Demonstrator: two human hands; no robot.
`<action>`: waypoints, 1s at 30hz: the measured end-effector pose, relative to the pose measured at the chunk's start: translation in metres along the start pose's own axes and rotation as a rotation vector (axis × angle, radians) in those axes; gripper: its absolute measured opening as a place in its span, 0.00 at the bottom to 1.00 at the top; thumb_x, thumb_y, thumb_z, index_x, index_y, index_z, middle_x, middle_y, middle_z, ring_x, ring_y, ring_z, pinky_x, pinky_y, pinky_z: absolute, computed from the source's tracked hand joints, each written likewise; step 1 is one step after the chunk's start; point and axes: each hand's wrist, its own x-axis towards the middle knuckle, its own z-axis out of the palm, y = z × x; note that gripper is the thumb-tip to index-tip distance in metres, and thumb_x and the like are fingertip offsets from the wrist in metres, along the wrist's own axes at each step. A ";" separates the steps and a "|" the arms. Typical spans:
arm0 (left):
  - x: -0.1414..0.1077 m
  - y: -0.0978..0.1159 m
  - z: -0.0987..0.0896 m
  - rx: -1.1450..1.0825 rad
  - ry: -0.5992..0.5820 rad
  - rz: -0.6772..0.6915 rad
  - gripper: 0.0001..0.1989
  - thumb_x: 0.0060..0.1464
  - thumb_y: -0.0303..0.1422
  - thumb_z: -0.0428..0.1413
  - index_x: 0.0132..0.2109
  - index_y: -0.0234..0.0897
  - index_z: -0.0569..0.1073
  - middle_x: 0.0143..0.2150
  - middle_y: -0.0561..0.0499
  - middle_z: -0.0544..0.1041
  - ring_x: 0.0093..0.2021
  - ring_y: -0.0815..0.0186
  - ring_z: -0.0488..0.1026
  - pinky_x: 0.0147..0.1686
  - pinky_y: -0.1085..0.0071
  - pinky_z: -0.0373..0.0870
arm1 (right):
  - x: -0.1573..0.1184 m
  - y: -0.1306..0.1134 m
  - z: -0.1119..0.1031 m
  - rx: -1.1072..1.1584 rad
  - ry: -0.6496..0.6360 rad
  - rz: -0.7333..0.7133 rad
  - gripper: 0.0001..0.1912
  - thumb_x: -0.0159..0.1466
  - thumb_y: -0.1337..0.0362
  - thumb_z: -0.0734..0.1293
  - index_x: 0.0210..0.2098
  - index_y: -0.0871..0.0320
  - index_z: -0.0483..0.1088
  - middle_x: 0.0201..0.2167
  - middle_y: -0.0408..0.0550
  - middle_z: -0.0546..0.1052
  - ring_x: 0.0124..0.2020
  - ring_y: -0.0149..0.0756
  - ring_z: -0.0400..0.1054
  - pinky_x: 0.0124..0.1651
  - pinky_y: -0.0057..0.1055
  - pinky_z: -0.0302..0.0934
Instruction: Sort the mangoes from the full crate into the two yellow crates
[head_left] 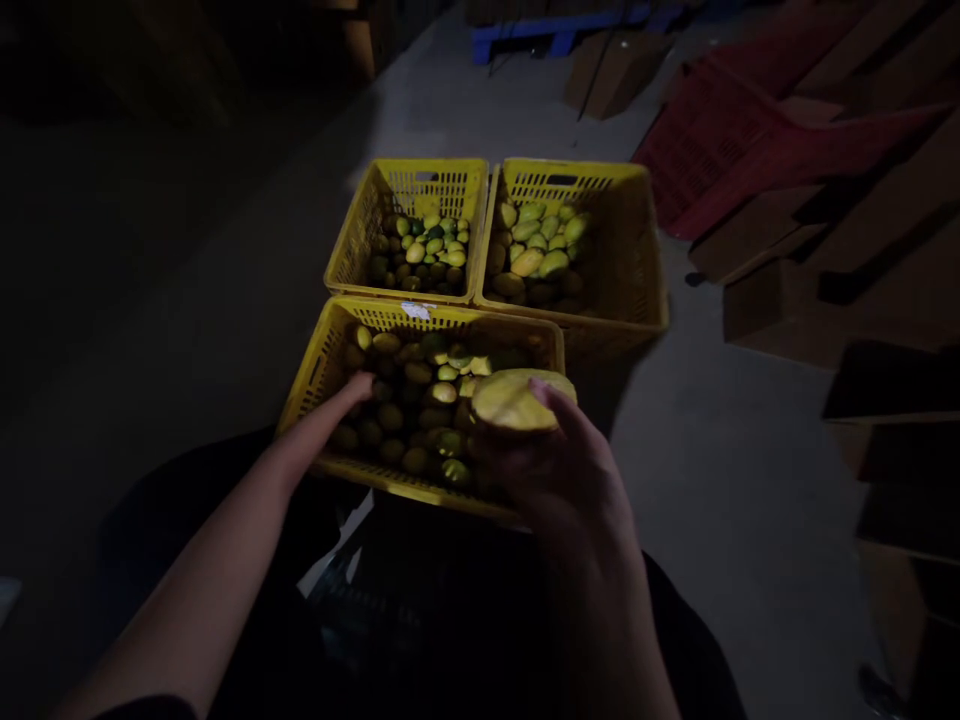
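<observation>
My right hand (559, 460) is closed around a large yellow-green fruit, apparently a mango (517, 402), held above the right side of the near yellow crate (427, 492). The thumb lies over its top. My left hand (361, 386) reaches down into the left part of the same crate, among dark round fruits (390, 418). Its fingers are lost in shadow, so whether they grip one is unclear. Several brighter yellow-green fruits (444, 392) lie in the middle of this crate.
Behind stand two more yellow crates: the left one (405, 168) holds small green and yellow fruits, the right one (622, 185) mango-like fruits. Red crates (705, 135) and cardboard boxes (780, 310) line the right side. A blue pallet (555, 35) is at the back. The surroundings are dim.
</observation>
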 end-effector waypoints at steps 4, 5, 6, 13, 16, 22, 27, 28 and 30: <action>-0.032 0.013 -0.044 -0.296 0.013 0.025 0.22 0.52 0.36 0.60 0.53 0.31 0.72 0.43 0.43 0.79 0.41 0.61 0.75 0.39 0.70 0.71 | -0.007 -0.008 0.004 -0.057 -0.157 -0.100 0.15 0.47 0.64 0.74 0.34 0.55 0.71 0.34 0.45 0.77 0.38 0.38 0.73 0.29 0.29 0.68; -0.043 0.020 -0.059 -0.373 0.034 0.049 0.22 0.55 0.38 0.57 0.55 0.32 0.70 0.44 0.43 0.78 0.41 0.62 0.75 0.39 0.71 0.71 | -0.010 -0.009 0.005 -0.067 -0.186 -0.109 0.15 0.47 0.63 0.74 0.34 0.55 0.71 0.34 0.45 0.77 0.37 0.37 0.73 0.28 0.28 0.68; -0.057 0.029 -0.075 -0.490 0.049 0.086 0.22 0.59 0.39 0.53 0.57 0.33 0.68 0.45 0.43 0.78 0.42 0.63 0.75 0.40 0.70 0.72 | -0.014 -0.009 0.007 -0.073 -0.212 -0.114 0.15 0.48 0.61 0.75 0.34 0.55 0.71 0.33 0.44 0.77 0.36 0.36 0.73 0.28 0.27 0.68; -0.175 0.089 -0.138 -1.618 0.036 0.397 0.22 0.62 0.45 0.47 0.54 0.34 0.69 0.52 0.42 0.74 0.50 0.59 0.73 0.51 0.61 0.71 | -0.027 0.006 0.017 -0.199 -0.410 -0.334 0.19 0.48 0.57 0.75 0.37 0.54 0.69 0.34 0.42 0.77 0.34 0.35 0.74 0.38 0.34 0.71; -0.197 0.101 -0.136 -1.759 0.062 0.395 0.16 0.58 0.41 0.54 0.46 0.32 0.73 0.45 0.44 0.77 0.45 0.64 0.76 0.51 0.67 0.71 | -0.022 0.019 0.019 -0.375 -0.342 -0.508 0.20 0.48 0.58 0.75 0.38 0.52 0.67 0.35 0.40 0.76 0.32 0.34 0.72 0.34 0.33 0.71; -0.209 0.107 -0.133 -1.639 0.142 0.426 0.15 0.40 0.31 0.68 0.37 0.35 0.75 0.39 0.51 0.77 0.38 0.69 0.75 0.49 0.67 0.72 | -0.008 0.034 0.022 -0.623 -0.280 -0.895 0.29 0.41 0.68 0.77 0.42 0.55 0.69 0.38 0.42 0.75 0.38 0.33 0.69 0.41 0.29 0.67; -0.211 0.116 -0.135 -1.515 0.228 0.622 0.22 0.37 0.33 0.69 0.43 0.38 0.76 0.43 0.50 0.77 0.48 0.63 0.73 0.53 0.64 0.67 | -0.002 0.034 0.023 -0.631 -0.268 -0.948 0.31 0.38 0.73 0.76 0.41 0.55 0.69 0.40 0.43 0.76 0.38 0.34 0.71 0.41 0.29 0.67; -0.210 0.117 -0.136 -1.504 0.241 0.657 0.23 0.36 0.33 0.69 0.43 0.38 0.76 0.44 0.50 0.77 0.48 0.62 0.72 0.53 0.64 0.66 | -0.002 0.033 0.024 -0.603 -0.260 -0.940 0.32 0.37 0.73 0.76 0.42 0.55 0.68 0.40 0.43 0.76 0.37 0.34 0.71 0.39 0.29 0.68; -0.207 0.117 -0.141 -1.508 0.242 0.687 0.23 0.35 0.32 0.69 0.43 0.38 0.75 0.43 0.50 0.78 0.48 0.61 0.72 0.53 0.64 0.66 | -0.002 0.032 0.024 -0.553 -0.251 -0.944 0.34 0.35 0.74 0.77 0.42 0.54 0.66 0.40 0.43 0.76 0.37 0.34 0.72 0.39 0.29 0.68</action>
